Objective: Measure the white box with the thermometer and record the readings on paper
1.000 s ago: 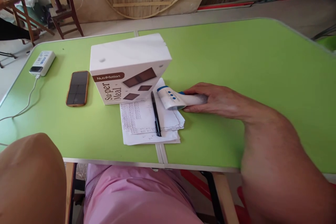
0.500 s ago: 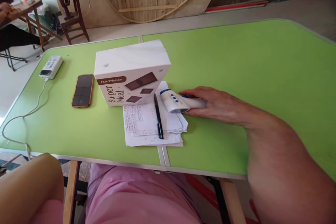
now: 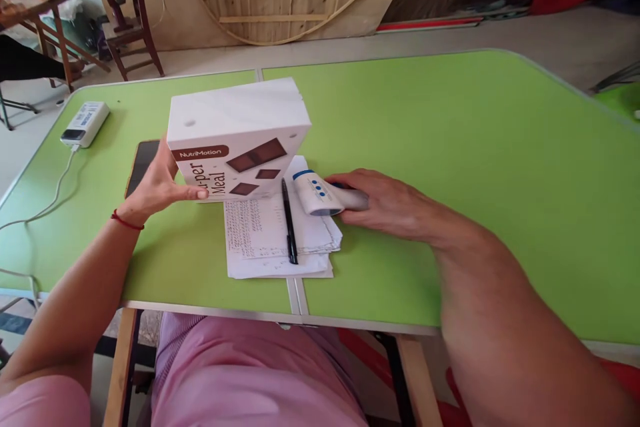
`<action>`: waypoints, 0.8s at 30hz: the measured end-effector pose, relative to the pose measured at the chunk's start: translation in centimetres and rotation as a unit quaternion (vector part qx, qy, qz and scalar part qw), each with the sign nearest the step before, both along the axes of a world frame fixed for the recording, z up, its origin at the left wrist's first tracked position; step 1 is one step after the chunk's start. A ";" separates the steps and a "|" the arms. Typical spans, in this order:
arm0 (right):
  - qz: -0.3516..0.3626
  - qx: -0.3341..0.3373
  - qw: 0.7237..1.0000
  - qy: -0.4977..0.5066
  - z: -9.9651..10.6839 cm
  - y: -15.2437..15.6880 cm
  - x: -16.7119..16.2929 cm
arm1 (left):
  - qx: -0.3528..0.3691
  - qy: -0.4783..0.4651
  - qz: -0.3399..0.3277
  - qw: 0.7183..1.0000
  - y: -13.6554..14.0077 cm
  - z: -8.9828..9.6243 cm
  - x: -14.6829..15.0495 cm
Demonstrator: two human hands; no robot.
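Observation:
A white cardboard box [image 3: 240,110] printed "NutriMotion" stands upright at the back edge of some written-on sheets of paper [image 3: 270,267]. My left hand [image 3: 163,180] grips its lower left side, thumb across the front face and fingers partly hidden along the side. In my right hand [image 3: 373,200] is a white and blue infrared thermometer [image 3: 320,195], held by its grey handle, its head over the right part of the papers. A black pen [image 3: 289,223] lies on the sheets between the box and the thermometer.
Behind my left hand, a phone [image 3: 141,167] lies partly covered. A white power bank [image 3: 85,123] with a cable [image 3: 64,177] sits at the green table's [image 3: 425,127] left end. Beyond are a wooden chair [image 3: 125,37] and part of a seated person [image 3: 30,61].
My left hand has come up from below the table's edge and taken hold of the box's left side. The view has shifted slightly right; my right hand still holds the thermometer.

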State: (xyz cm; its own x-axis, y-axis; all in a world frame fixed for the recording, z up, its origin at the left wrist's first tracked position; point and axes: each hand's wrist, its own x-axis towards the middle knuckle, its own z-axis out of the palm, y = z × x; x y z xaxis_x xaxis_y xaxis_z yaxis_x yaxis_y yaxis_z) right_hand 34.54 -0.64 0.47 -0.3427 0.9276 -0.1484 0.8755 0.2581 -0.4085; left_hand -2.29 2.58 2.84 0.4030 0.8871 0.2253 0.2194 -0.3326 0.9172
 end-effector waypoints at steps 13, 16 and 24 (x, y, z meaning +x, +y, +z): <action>-0.160 0.138 0.854 0.474 3.3 -4.1 -3.6 | -0.041 -0.060 -0.025 0.997 -1.4 0.6 0.7; -0.107 -0.029 0.784 0.611 4.9 -7.2 -7.1 | -0.080 -0.067 -0.058 0.993 -1.7 0.8 0.7; -0.177 -0.164 0.656 0.715 3.9 -11.0 -13.2 | -0.115 -0.033 -0.115 0.986 -2.7 2.3 1.4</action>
